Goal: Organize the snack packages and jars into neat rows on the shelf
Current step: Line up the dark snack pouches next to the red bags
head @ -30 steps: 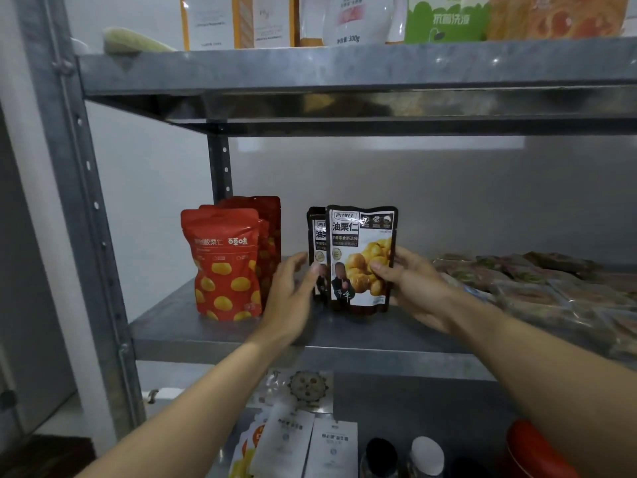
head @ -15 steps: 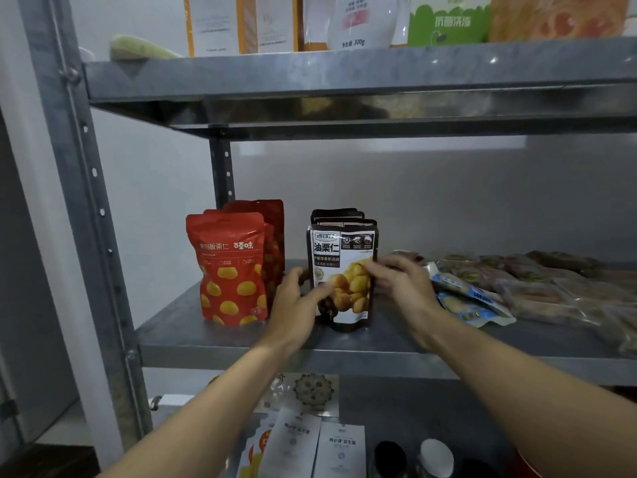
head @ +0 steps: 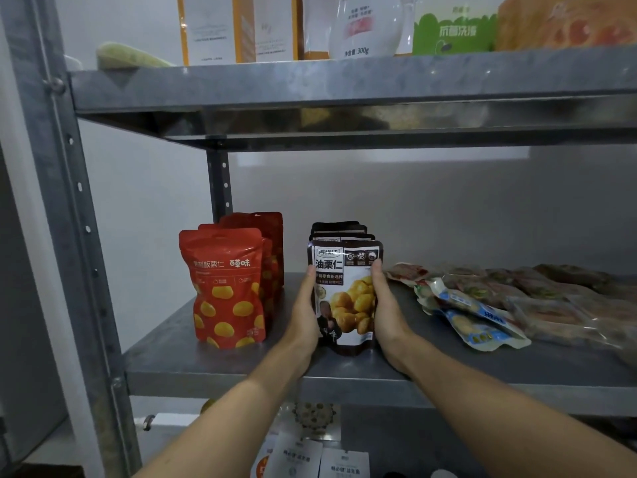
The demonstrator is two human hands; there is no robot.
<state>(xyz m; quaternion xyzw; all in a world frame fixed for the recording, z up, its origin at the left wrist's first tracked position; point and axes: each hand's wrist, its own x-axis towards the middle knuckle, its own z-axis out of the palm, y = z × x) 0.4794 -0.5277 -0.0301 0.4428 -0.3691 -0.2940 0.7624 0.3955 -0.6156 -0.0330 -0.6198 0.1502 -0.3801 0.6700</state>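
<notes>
The front black chestnut pouch (head: 344,298) carries large white characters "油栗仁", with smaller lines beneath too fine to read. The front red pouch (head: 225,288) reads "板栗仁" and the brand "百草味". On the upper shelf, a clear container (head: 365,25) shows "300g". A green package (head: 455,32) beside it and the white packets (head: 300,460) below bear blurred characters.

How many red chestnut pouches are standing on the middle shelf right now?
3 visible. The front red pouch stands nearest; the second red pouch peeks above it just behind; the third red pouch stands further back right. All are left of the black pouches; more may be hidden.
</notes>
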